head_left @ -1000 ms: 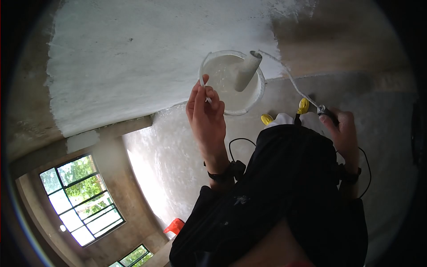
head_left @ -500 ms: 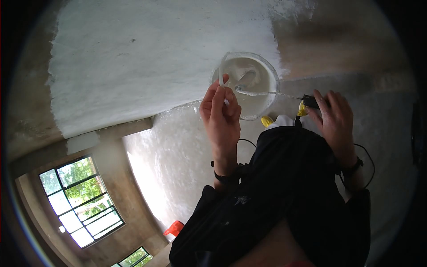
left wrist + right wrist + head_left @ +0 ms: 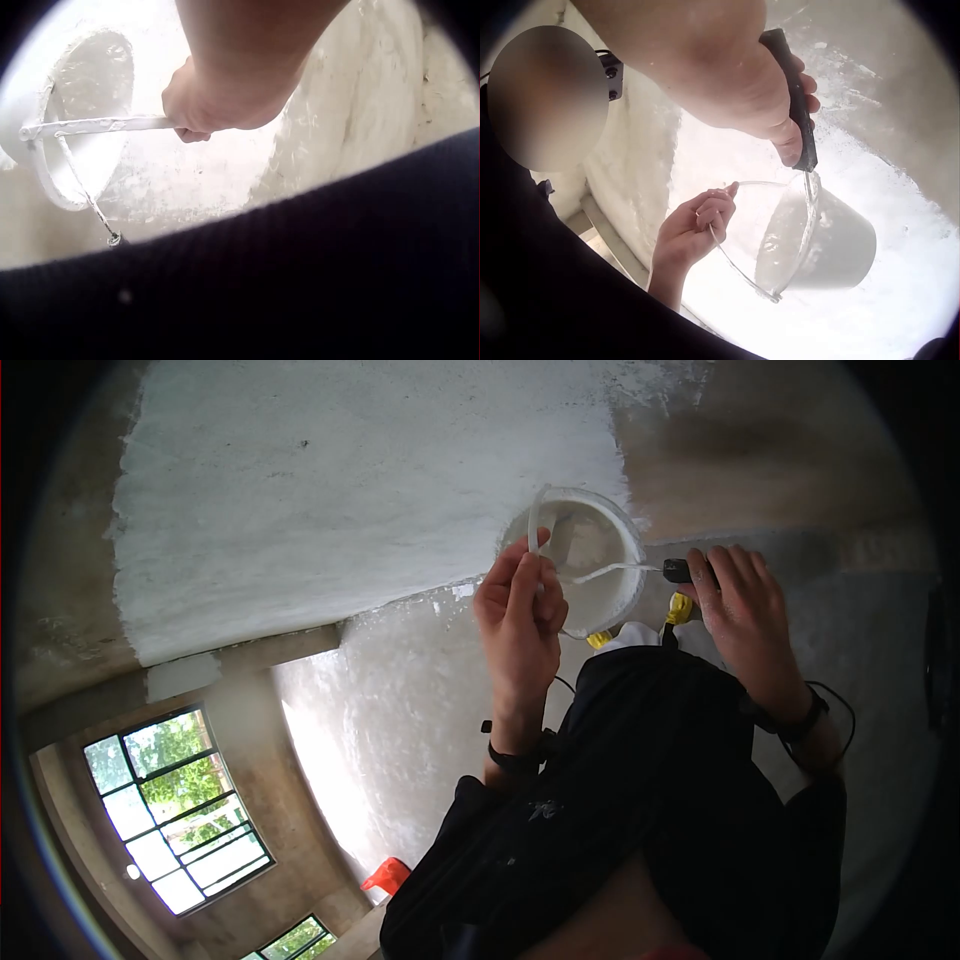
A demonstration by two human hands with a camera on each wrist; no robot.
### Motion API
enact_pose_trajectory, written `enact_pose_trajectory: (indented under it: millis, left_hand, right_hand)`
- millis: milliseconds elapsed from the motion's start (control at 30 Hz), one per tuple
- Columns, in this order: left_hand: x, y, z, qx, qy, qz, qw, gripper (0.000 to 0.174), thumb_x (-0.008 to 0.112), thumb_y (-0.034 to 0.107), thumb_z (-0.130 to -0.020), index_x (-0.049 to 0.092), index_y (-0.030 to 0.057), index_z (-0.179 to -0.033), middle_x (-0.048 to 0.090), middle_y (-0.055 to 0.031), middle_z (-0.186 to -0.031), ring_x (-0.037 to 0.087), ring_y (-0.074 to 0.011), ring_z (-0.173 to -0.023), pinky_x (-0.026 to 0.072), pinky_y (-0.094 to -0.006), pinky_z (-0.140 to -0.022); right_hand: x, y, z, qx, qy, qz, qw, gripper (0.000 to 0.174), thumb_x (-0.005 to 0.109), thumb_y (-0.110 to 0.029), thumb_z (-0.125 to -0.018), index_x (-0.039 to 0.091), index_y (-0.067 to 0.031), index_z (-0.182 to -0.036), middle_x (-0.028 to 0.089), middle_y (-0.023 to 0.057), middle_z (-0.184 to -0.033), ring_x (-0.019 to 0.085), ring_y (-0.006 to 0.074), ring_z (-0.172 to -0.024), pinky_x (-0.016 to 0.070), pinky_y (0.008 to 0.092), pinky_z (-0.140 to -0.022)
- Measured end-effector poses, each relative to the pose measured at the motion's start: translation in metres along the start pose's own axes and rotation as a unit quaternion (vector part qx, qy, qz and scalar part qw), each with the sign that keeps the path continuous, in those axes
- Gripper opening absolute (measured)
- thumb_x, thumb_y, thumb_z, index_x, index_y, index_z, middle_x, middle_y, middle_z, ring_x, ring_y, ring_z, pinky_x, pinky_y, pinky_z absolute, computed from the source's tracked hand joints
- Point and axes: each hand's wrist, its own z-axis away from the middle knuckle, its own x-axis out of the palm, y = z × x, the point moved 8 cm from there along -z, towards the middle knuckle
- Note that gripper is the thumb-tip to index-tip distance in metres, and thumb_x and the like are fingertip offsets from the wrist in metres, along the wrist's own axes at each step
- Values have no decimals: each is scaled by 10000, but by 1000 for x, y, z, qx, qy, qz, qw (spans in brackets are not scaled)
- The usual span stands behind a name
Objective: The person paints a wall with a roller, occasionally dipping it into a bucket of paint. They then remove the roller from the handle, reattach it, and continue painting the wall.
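Observation:
The left hand (image 3: 522, 622) grips the white bail handle (image 3: 534, 525) of a bucket (image 3: 632, 550) holding whitish paint. In the left wrist view that handle (image 3: 112, 125) runs from the bucket rim to the fist (image 3: 196, 105). Fingers of the right hand (image 3: 745, 610) curl round the black grip (image 3: 677, 570) of a paint roller, whose paint-coated wire frame (image 3: 612, 569) crosses the rim. Inside the bucket lies the roller head (image 3: 561, 540), partly hidden. The right wrist view shows the black grip (image 3: 795, 105) above the bucket (image 3: 840, 240), with the left hand (image 3: 692, 229) beside it.
A wall with a large whitish painted patch (image 3: 350, 470) rises past the bucket. The person's yellow-tipped feet (image 3: 679, 608) stand on the grey floor near it. A red object (image 3: 387, 875) lies farther off, by a window wall (image 3: 185, 805).
The roller head has gone from above the bucket down into it, and its frame has swung round. The left hand, handle and bucket have shifted right; the right hand has moved up and its hold has turned.

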Motion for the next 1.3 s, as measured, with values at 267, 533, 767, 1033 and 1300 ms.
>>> enact_pose_trajectory:
  millis: [267, 533, 767, 1033, 1300]
  left_hand:
    - [5, 0, 5, -2, -3, -23, 1000, 281, 511, 73, -948, 576, -87, -1170, 541, 8, -682, 314, -12, -471, 218, -179, -403]
    - [2, 2, 5, 36, 33, -72, 996, 300, 527, 78, -938, 589, -90, -1179, 492, 37, -628, 308, 2, -458, 197, -176, -398]
    - [-1, -7, -3, 32, 28, -59, 997, 290, 517, 76, -946, 596, -73, -1181, 501, 34, -638, 301, 3, -462, 203, -175, -411]
    - [5, -8, -4, 30, 18, -70, 997, 286, 511, 78, -948, 603, -67, -1177, 520, 28, -638, 318, 2, -461, 211, -171, -413]
    - [2, -7, -4, 49, 56, -55, 996, 281, 513, 79, -946, 615, -60, -1168, 505, 31, -624, 301, 3, -453, 205, -176, -410]
  right_hand:
    - [-3, -4, -8, 4, -19, 35, 999, 242, 660, -156, -817, 618, 19, -979, 503, 61, -886, 520, 173, -892, 447, 314, -802]
    - [-8, -2, -11, -16, -14, -29, 999, 211, 686, -141, -788, 621, 12, -919, 515, 55, -867, 517, 171, -868, 453, 311, -794]
    - [-20, -4, -16, 7, -12, 39, 999, 225, 702, -144, -767, 626, 8, -915, 501, 46, -852, 512, 159, -858, 447, 287, -787]
    - [-14, -11, -16, 9, -39, 190, 981, 207, 689, -173, -776, 625, -5, -880, 497, 42, -813, 506, 143, -835, 442, 274, -790]
    - [-9, -7, -12, 49, -74, 62, 994, 203, 700, -168, -780, 627, 7, -854, 529, 73, -832, 530, 174, -859, 463, 299, -822]
